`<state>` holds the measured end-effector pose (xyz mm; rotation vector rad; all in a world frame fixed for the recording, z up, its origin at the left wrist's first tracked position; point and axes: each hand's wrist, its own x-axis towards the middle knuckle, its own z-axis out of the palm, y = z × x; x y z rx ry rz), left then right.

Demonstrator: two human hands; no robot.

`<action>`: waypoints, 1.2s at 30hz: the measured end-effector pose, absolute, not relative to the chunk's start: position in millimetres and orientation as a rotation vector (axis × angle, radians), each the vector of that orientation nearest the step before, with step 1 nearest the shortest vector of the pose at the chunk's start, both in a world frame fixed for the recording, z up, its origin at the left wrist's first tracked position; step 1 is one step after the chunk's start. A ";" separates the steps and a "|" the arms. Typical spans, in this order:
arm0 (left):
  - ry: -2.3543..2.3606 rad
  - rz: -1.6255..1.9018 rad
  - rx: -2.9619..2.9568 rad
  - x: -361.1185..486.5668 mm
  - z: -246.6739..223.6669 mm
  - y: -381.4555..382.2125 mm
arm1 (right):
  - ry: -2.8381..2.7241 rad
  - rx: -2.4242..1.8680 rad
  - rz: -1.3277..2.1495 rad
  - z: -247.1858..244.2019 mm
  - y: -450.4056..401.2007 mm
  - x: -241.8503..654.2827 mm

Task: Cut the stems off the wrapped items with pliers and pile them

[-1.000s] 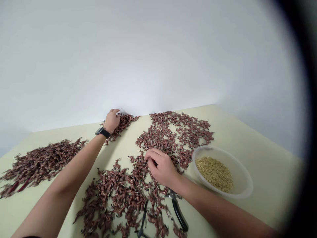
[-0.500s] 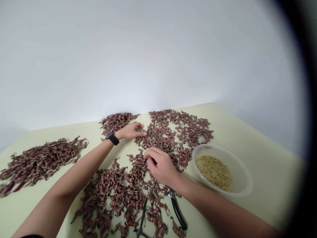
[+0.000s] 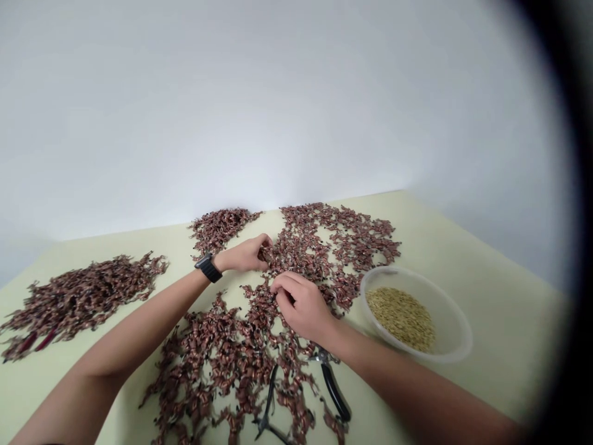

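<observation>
As left hand (image 3: 243, 254) pinches, twisted strips (image 3: 265, 254), between fingers (image 3: 257, 242)

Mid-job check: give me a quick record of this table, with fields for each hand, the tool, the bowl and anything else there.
left hand: fingertips at twisted reddish-brown pieces; black watch on wrist
right hand: fingers curled down into the pieces
tool: black-handled pliers, handles apart, among the pieces
bowl: clear plastic bowl holding pale grain
other: separate pile at far left on pale yellow table
</observation>
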<state>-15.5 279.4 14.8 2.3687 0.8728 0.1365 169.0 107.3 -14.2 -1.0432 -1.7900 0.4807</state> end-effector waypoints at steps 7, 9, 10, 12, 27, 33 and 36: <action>0.818 0.318 2.376 -14.2 7.4 264.8 | -1.810 -1.050 0.480 -12.0 106.6 169.5; 0.835 0.356 2.283 -20.4 8.9 268.4 | -1.810 -1.056 0.479 -12.1 106.6 169.5; 0.859 0.376 2.225 -24.9 9.9 271.2 | -1.807 -1.057 0.476 -12.2 106.7 169.5; 0.923 0.431 2.108 -35.6 11.8 278.3 | -1.801 -1.055 0.475 -12.7 107.0 169.4; 1.385 0.840 1.741 -99.8 12.9 305.6 | -1.778 -1.057 0.529 -12.1 105.0 170.9; 1.477 0.962 1.832 -108.6 12.8 308.8 | -1.764 -1.051 0.556 -10.1 104.0 171.0; 1.522 0.906 1.871 -111.1 14.2 307.3 | -1.756 -1.047 0.563 -10.1 104.0 171.0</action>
